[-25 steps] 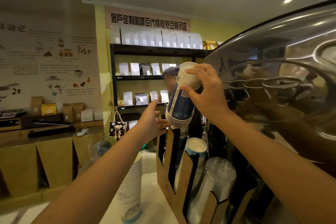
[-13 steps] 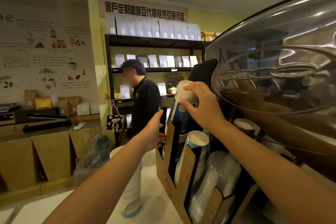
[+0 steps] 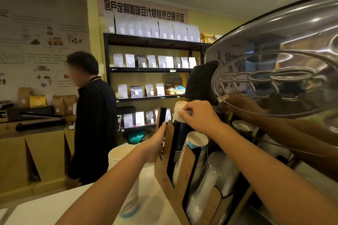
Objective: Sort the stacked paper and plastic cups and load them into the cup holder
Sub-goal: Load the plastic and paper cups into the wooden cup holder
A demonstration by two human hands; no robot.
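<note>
Blue paper cup stack [image 3: 180, 129] sits partly down in the rear slot of the cup holder [image 3: 164, 175] — right hand [image 3: 199, 117] fingertips pinching its rim, left hand [image 3: 155, 144] fingers wrapped on the holder's wall. Likely risk: a crooked push jams the stack or tips the holder.

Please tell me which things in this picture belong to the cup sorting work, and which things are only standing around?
Belong to the job:
- cup holder
- blue cup stack, gripped by the right hand
- left hand, steadying the holder
- second paper stack and plastic cups, already slotted
- white cup stack on the counter

Just around:
- shelf of coffee bags
- coffee machine
</note>
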